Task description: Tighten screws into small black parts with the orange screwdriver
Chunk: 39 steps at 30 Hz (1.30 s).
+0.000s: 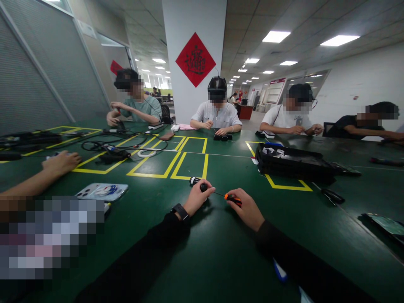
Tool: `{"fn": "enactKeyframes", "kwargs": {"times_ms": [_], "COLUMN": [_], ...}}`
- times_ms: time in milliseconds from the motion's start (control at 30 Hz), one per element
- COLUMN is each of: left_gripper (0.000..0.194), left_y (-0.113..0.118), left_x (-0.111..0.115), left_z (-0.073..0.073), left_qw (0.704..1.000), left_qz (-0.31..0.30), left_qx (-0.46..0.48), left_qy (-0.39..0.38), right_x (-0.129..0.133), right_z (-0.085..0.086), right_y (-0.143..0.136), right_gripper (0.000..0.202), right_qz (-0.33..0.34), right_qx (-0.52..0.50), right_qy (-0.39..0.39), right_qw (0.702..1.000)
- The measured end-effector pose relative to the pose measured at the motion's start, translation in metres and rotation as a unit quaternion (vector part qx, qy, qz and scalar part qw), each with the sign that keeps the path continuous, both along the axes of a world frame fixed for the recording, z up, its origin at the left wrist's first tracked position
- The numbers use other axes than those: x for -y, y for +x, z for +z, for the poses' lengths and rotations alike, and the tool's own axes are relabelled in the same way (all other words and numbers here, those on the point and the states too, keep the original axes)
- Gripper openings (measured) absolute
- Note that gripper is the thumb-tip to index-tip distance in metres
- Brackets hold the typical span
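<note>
Just in front of me, over the green table (221,261), my left hand (195,200) is closed around a small black object with a rounded end (203,187). A black-and-white cylindrical end (193,181) shows beyond the fingers; whether it is the same piece I cannot tell. My right hand (248,212) grips the orange and black handle of a screwdriver (234,200). Its thin shaft points left toward the black object in my left hand. The fingers hide whether the tip touches it.
A light-blue phone (116,191) lies left, near a co-worker's hand (63,162). Black cables (107,147) spread beyond it. At right are a black tray (293,162), a black-handled tool (333,196) and a flat device (386,223). Several people sit across the table.
</note>
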<state>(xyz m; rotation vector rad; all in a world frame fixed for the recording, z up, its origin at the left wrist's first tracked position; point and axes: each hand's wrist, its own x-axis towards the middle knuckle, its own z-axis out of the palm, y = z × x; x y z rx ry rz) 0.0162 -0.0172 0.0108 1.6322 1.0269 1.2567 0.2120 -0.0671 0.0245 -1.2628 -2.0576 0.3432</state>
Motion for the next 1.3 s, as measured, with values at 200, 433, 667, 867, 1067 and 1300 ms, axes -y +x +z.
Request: {"fn": "enactKeyframes", "kwargs": {"times_ms": [200, 433, 667, 867, 1067, 1300], "left_gripper": [0.020, 0.024, 0.023, 0.025, 0.031, 0.030], "left_y": [-0.001, 0.000, 0.000, 0.001, 0.002, 0.002], "left_x": [0.002, 0.005, 0.004, 0.005, 0.004, 0.006], "left_z": [0.001, 0.004, 0.005, 0.004, 0.005, 0.007], "left_qw": [1.000, 1.000, 1.000, 0.998, 0.992, 0.991], "left_qz": [0.002, -0.006, -0.006, -0.025, -0.041, -0.055], "left_qx": [0.011, 0.004, -0.011, 0.025, 0.091, 0.098], "left_qy": [-0.015, -0.026, 0.006, -0.047, -0.072, -0.072], "right_x": [0.000, -0.006, -0.008, -0.010, -0.007, -0.006], "right_z": [-0.002, -0.006, -0.004, -0.006, -0.005, -0.002], "right_y": [-0.002, 0.002, 0.002, 0.002, 0.003, 0.002], "right_gripper": [0.022, 0.016, 0.020, 0.023, 0.015, 0.024], "right_qz": [0.007, 0.018, 0.026, 0.034, 0.027, 0.030], "right_qx": [-0.016, -0.030, -0.052, -0.036, -0.039, -0.054], "right_qy": [-0.023, -0.026, -0.038, -0.026, -0.039, -0.048], "right_qw": [1.000, 0.999, 0.998, 0.998, 0.998, 0.997]}}
